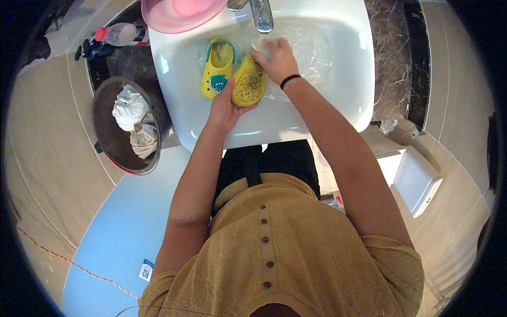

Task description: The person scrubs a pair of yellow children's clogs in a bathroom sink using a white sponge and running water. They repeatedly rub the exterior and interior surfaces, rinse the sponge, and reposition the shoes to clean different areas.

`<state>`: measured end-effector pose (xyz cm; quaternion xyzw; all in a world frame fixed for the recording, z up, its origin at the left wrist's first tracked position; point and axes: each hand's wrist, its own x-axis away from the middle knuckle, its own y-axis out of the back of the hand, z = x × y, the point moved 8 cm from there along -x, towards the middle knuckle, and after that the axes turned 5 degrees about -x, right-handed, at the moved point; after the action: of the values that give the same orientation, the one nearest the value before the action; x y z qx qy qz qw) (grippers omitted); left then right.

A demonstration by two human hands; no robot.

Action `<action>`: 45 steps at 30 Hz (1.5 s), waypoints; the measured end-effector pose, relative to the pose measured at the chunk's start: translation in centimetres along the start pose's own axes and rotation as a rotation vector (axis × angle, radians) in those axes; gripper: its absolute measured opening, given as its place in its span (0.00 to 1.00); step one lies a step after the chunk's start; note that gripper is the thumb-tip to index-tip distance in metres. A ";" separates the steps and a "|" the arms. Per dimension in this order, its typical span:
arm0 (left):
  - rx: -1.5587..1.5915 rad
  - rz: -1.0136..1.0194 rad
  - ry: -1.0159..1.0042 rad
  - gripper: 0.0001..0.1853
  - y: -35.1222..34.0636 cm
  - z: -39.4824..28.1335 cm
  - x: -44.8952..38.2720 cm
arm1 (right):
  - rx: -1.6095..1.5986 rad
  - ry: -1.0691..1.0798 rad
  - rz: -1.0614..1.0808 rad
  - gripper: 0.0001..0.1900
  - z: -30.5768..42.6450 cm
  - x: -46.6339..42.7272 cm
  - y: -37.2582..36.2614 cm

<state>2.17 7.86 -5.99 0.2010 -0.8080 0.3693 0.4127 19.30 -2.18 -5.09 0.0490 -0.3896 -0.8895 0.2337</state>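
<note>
A white washbasin lies before me with water in it. My left hand grips one yellow clog by its lower end, its patterned sole facing up and dark with dirt in the middle. At that clog's upper end, under the metal faucet, is my right hand, fingers bent and wet. Something whitish shows by its thumb; whether it is an object or running water I cannot tell. Beside the held clog, the other yellow clog sits upright in the basin, with a teal strap and a teal monster charm.
A pink basin rests over the washbasin's back left corner. Left of it lies a red-capped plastic bottle. A dark bucket holds crumpled white and beige cloths. Dark marble counter borders the right side.
</note>
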 end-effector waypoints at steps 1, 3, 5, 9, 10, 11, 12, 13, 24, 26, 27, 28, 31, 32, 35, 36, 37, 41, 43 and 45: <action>-0.004 -0.011 0.002 0.27 0.0 0.0 -0.1 | 0.026 0.037 -0.019 0.29 -0.2 -0.4 0.1; -0.017 -0.018 -0.013 0.27 -0.1 0.0 0.0 | 0.076 0.114 -0.049 0.29 -0.1 -0.7 0.6; -0.031 -0.025 -0.020 0.27 0.0 0.0 0.0 | -0.054 0.070 0.001 0.30 0.1 0.6 0.8; -0.053 -0.027 -0.036 0.27 0.0 0.1 0.3 | -0.245 0.172 0.087 0.30 4.3 5.6 1.9; -0.061 -0.028 -0.046 0.27 -0.1 0.0 0.3 | -0.281 0.125 0.150 0.30 4.9 6.4 2.0; -0.058 -0.037 -0.043 0.27 -0.1 0.0 0.4 | -0.272 0.141 0.132 0.30 4.7 6.6 1.7; -0.057 -0.043 -0.038 0.27 -0.3 0.0 0.5 | -0.260 0.154 0.111 0.30 4.4 6.8 1.4; -0.056 -0.048 -0.034 0.27 -0.4 0.0 0.5 | -0.248 0.167 0.090 0.30 4.0 6.9 1.2; -0.129 -0.069 -0.050 0.29 -0.8 -0.4 0.7 | -0.245 0.097 0.021 0.29 3.2 4.1 3.1; -0.132 -0.060 -0.084 0.27 -1.0 -0.4 0.7 | -0.222 0.188 0.076 0.30 5.6 5.5 3.3; -0.117 -0.051 -0.106 0.26 -0.9 -0.4 0.8 | -0.205 0.181 0.093 0.30 5.8 5.8 3.2; -0.101 -0.042 -0.129 0.25 -0.9 -0.4 0.9 | -0.188 0.176 0.111 0.31 6.0 6.0 3.0; -0.093 -0.025 -0.099 0.25 -1.5 -0.3 1.4 | -0.175 0.083 0.083 0.32 3.5 5.4 3.6; -0.160 -0.052 -0.117 0.26 -1.8 -0.7 1.9 | -0.175 0.042 0.061 0.32 2.2 5.1 4.1; -0.411 -0.130 -0.182 0.29 -2.6 -1.6 3.1 | -0.092 -0.010 -0.014 0.31 0.6 5.4 6.5; -0.529 -0.156 -0.209 0.30 -2.5 -1.7 3.1 | -0.092 -0.006 -0.020 0.30 0.9 5.7 7.4; -0.646 -0.184 -0.232 0.31 -2.6 -1.8 3.3 | -0.147 -0.003 -0.005 0.30 1.9 6.2 8.3; -1.033 -0.087 -0.400 0.33 -5.3 -3.1 4.3 | -0.240 0.145 0.036 0.29 4.5 8.4 8.9; -1.089 0.005 -0.420 0.34 -5.9 -2.9 4.2 | -0.251 0.197 0.039 0.30 4.6 9.3 7.9; -1.116 -0.010 -0.442 0.34 -6.1 -3.1 3.7 | -0.131 0.143 0.040 0.30 2.9 8.4 8.0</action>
<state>5.47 6.21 0.86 0.0298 -0.9456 -0.1634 0.2796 14.13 -8.74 3.45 0.0889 -0.3139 -0.9024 0.2814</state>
